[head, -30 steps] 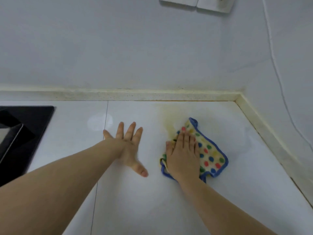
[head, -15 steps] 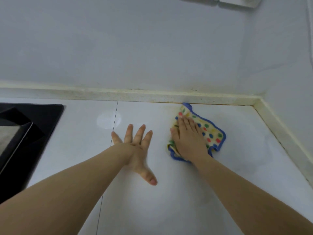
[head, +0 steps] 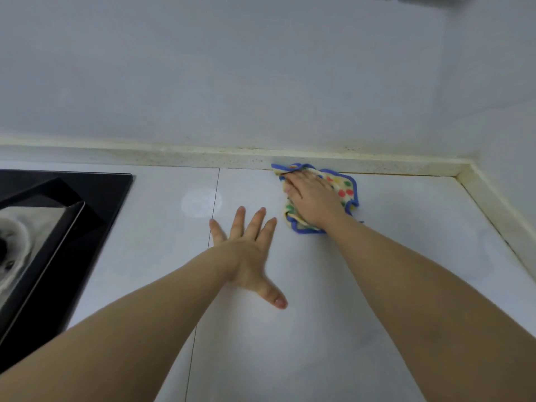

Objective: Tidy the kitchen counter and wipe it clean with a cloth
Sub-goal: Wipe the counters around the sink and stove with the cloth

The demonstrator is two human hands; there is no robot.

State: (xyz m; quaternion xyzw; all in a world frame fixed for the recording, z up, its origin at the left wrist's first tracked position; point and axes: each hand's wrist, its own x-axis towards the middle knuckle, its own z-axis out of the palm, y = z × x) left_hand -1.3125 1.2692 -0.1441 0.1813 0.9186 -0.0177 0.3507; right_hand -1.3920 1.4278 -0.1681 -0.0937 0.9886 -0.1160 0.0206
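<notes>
A yellow cloth (head: 343,185) with coloured dots and a blue hem lies crumpled on the white counter (head: 377,285), its far edge touching the cream backsplash strip (head: 203,158). My right hand (head: 311,198) presses flat on top of the cloth with straight fingers pointing left and away. My left hand (head: 246,250) rests palm down on the bare counter a little nearer and to the left, fingers spread, holding nothing.
A black glass hob (head: 58,227) with a burner fills the left side. The raised cream strip also runs along the right edge (head: 499,219) into the corner. A pale round mark (head: 201,202) shows beside a tile seam. Grey walls rise behind.
My right hand has pushed the cloth away from me and leftward, up against the back strip. My left hand has stayed flat on the counter. The view has tilted down and right.
</notes>
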